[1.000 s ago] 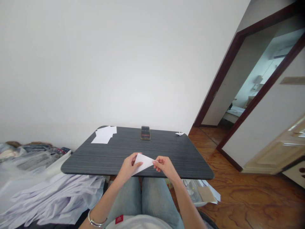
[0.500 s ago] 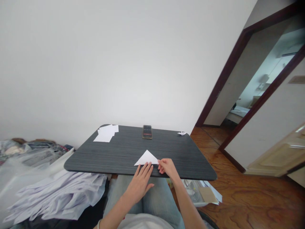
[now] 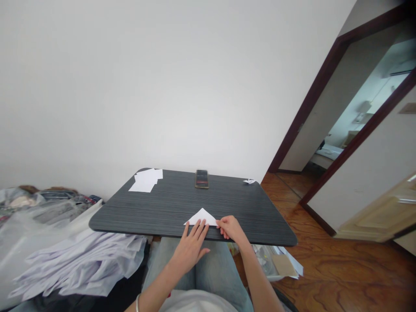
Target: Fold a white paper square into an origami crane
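A white paper folded into a triangle (image 3: pixel 202 216) lies flat on the dark table (image 3: pixel 156 208) near its front edge. My left hand (image 3: pixel 191 245) is stretched flat, its fingertips pressing the triangle's lower edge. My right hand (image 3: pixel 230 228) has its fingers curled and pinches the triangle's right corner against the tabletop.
A loose stack of white sheets (image 3: pixel 146 180) lies at the table's back left, a phone (image 3: pixel 202 178) at the back middle, a small folded paper figure (image 3: pixel 249 181) at the back right. Plastic-wrapped clothes (image 3: pixel 65 255) pile up on the left. A doorway (image 3: pixel 354 125) opens on the right.
The triangle, held in the air in both hands a second ago, now lies on the table. My left hand opened and flattened onto its lower edge.
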The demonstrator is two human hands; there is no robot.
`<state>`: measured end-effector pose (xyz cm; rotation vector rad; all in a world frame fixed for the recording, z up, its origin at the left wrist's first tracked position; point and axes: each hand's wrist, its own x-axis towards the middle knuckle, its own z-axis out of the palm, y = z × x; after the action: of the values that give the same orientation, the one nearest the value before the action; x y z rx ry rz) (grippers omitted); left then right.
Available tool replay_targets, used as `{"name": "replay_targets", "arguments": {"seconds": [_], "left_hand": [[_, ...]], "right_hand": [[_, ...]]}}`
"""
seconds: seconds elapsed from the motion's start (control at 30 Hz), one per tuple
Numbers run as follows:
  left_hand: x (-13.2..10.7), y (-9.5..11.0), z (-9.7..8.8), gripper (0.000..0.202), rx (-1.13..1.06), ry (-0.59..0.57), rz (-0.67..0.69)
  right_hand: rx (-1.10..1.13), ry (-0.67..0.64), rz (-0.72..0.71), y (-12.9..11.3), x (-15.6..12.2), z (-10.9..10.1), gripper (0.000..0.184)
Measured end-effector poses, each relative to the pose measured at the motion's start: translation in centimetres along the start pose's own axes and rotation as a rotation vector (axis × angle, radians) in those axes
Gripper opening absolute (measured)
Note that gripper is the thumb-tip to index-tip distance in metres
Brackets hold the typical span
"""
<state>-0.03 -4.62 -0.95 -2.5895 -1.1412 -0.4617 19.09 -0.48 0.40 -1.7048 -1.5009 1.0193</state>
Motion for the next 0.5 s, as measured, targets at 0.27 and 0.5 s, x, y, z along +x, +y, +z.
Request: {"name": "replay_targets", "arguments": {"seconds": [0.27, 0.5], "left_hand": [[0.1, 0.0, 0.4, 0.062, -0.011, 0.023, -0.004], [0.2, 0.0, 0.8, 0.059, -0.005, 0.003, -0.001]], "right_hand": [[-0.314, 0.407, -0.497, 0.0, -3.5, 0.5, 0.031], [-0.658, 0.248, -0.665, 1.3, -5.4, 3.2, 0.042]]}}
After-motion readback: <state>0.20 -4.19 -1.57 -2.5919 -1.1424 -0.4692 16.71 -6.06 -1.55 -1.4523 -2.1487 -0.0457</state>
